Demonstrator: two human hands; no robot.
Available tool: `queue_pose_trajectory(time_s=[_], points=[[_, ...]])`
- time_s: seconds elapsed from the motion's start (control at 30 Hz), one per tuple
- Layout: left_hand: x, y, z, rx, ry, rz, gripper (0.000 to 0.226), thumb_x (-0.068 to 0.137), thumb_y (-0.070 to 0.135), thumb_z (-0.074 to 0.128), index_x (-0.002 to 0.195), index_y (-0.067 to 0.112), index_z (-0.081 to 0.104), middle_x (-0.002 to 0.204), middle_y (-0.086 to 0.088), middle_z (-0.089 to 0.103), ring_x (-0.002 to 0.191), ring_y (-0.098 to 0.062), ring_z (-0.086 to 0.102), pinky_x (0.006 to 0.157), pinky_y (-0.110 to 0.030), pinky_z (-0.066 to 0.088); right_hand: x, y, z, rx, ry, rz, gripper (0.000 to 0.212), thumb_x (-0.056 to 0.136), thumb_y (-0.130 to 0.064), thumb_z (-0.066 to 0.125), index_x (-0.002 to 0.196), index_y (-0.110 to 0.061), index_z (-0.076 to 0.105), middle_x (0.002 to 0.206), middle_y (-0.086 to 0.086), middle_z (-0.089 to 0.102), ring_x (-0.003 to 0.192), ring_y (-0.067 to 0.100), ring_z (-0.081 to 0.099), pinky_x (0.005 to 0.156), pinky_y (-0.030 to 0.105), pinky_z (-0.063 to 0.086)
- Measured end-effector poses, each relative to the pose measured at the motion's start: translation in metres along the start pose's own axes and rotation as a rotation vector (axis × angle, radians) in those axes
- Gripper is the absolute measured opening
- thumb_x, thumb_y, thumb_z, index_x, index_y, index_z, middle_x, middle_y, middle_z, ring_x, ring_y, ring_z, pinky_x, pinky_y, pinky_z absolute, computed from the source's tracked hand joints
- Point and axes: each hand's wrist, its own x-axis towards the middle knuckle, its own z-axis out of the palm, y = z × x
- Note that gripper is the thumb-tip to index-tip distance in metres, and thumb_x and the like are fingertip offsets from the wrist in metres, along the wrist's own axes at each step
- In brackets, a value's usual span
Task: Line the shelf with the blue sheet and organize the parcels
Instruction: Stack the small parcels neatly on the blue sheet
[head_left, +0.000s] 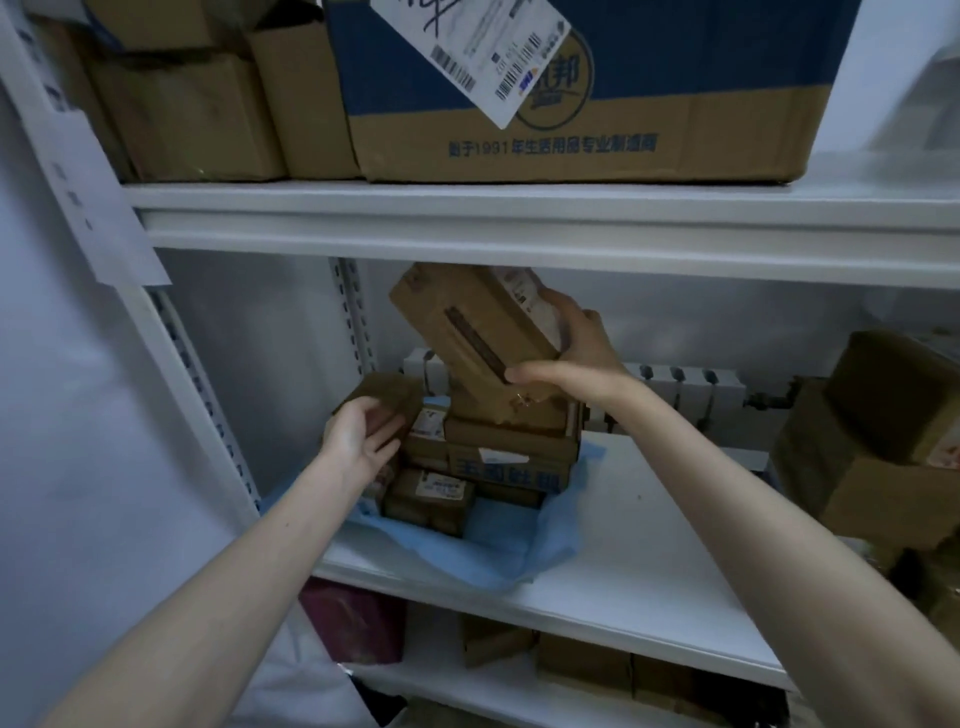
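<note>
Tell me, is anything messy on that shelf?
The thin blue sheet is crumpled at the left end of the white shelf, not flat; the right hand holds a long brown cardboard box tilted.

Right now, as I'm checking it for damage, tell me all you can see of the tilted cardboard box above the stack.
The oblong brown cardboard box is tilted, its upper end leaning left. A dark strip runs down its front face; a white label sits on its right side. The right hand grips its lower right end. Whether it touches the stacked cardboard parcels below is unclear.
</note>
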Motion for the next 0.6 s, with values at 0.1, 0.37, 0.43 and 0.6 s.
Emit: queue_pose_trajectory(time_s=[0.1,0.37,0.43,0.6], points=[[0.006,0.018,0.009,-0.021,-0.148,-0.03,0.038,0.093,0.038,0.055,0.123,0.014,0.054,0.124,-0.01,0.06,0.106,-0.024,0.059,0.102,-0.04,0.039,0.011,-0.014,0.013,-0.356,0.104,-0.061,0.112,0.058,-0.051,0.083,0.148,-0.042,0.018,0.139,0.008,0.029,0.13,0.03,0.027,0.104,0.043,0.037],[0.04,0.064,0.026,0.076,-0.344,-0.046,0.081,0.056,0.054,0.085,0.122,0.014,0.061,0.114,-0.017,0.069,0.105,-0.037,0.065,0.094,-0.056,0.048,0.048,-0.022,0.046,-0.621,-0.118,-0.244,0.117,0.054,-0.053,0.08,0.151,-0.041,0.015,0.141,0.006,0.027,0.131,0.024,0.02,0.098,0.034,0.026],[0.051,0.068,0.02,0.164,-0.273,-0.043,0.076,0.055,0.046,0.087,0.118,0.014,0.061,0.111,-0.016,0.069,0.102,-0.036,0.065,0.091,-0.055,0.051,0.054,-0.019,0.046,-0.513,-0.204,-0.215,0.118,0.061,-0.047,0.085,0.152,-0.04,0.01,0.144,0.004,0.022,0.134,0.02,0.015,0.107,0.038,0.025],[0.078,0.084,0.005,0.051,-0.136,0.043,0.067,0.061,0.049,0.079,0.119,0.021,0.061,0.111,-0.009,0.068,0.099,-0.032,0.064,0.069,-0.043,0.056,0.067,0.003,0.05,0.025,-0.115,0.121,0.093,0.085,-0.06,0.057,0.154,-0.028,0.005,0.159,-0.004,0.004,0.145,0.021,0.014,0.115,0.039,0.023]])
